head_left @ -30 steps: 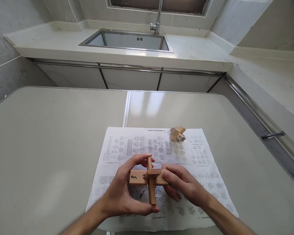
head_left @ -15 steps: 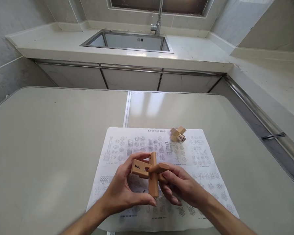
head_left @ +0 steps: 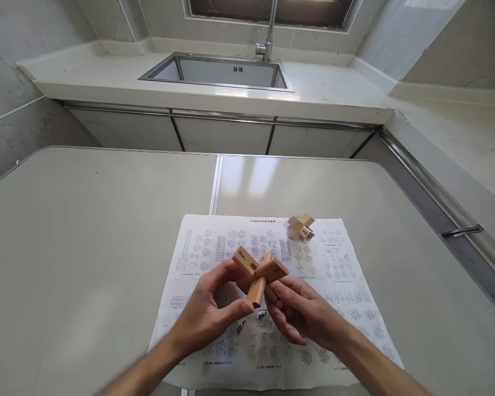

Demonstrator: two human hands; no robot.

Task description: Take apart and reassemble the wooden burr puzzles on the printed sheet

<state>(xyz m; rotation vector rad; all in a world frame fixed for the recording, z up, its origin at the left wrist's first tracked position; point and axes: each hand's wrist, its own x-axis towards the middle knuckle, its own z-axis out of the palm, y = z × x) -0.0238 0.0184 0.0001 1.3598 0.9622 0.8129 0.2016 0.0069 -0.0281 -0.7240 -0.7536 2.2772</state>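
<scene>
A brown wooden burr puzzle [head_left: 260,275] of interlocked, handwritten-marked bars is held between both hands above the printed sheet. My left hand [head_left: 208,308] has its fingers behind the puzzle's left side, and its thumb lies at the lower end of the nearest bar. From the right, my right hand [head_left: 305,311] pinches one bar end between thumb and index finger; its other fingers curl below. Part of the puzzle's underside is hidden by the bars and fingers. Toward the sheet's far edge stands a second, paler wooden burr puzzle [head_left: 301,227] with marks on its end.
The printed sheet [head_left: 334,357], covered in small line drawings, lies on a pale table [head_left: 86,236] with a metal seam [head_left: 215,184]. Beyond the table are a counter [head_left: 322,82], a sink [head_left: 231,84] and a tap [head_left: 267,48]. Another counter [head_left: 466,137] runs along the right.
The brown puzzle has been turned and tipped, so its bars now point in other directions and more marked faces show. Both hands stay nearly in place. The paler puzzle has not been moved.
</scene>
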